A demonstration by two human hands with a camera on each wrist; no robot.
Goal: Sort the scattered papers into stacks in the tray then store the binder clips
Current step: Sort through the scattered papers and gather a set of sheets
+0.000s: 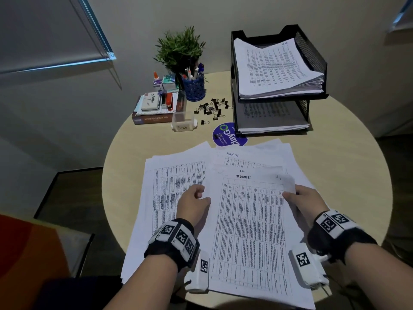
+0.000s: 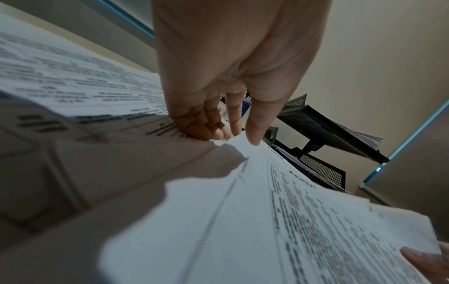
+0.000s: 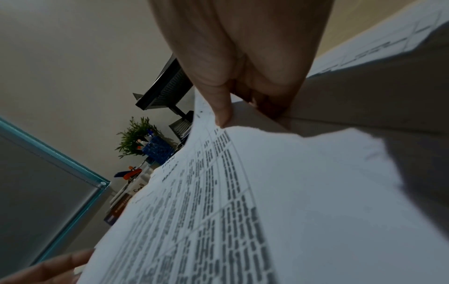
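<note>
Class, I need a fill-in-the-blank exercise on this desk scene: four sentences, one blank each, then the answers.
1. Both hands, left hand and right hand, hold a sheet headed ____.
2. The binder clips lie scattered on the ____.
3. The clear box is labelled ____.
4. The pens stand in a ____ cup.

Answers: ADMIN; table; Small; blue

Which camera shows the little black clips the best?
The head view. The binder clips lie in a loose pile on the table, between the blue pen cup and the black tray. In both wrist views, paper and hands fill the picture, and I cannot make out the clips there.
</note>
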